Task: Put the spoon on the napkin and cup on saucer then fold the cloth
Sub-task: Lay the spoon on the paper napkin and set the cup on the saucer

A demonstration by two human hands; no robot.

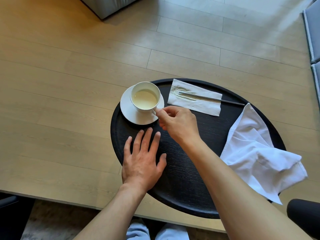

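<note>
A white cup [145,97] holding pale liquid stands on a white saucer [127,110] at the far left of a round black tray [181,179]. My right hand [178,122] pinches the cup's handle. My left hand [143,156] lies flat on the tray, fingers spread, just in front of the saucer. A thin metal spoon [211,98] lies across a white paper napkin [195,104] at the tray's far side. A crumpled white cloth [254,149] hangs over the tray's right edge.
The tray sits on a light wooden table [69,84]. A grey cushioned seat [313,37] is at the right edge, a grey block [107,6] at the top, and a dark rounded object [304,215] at the lower right.
</note>
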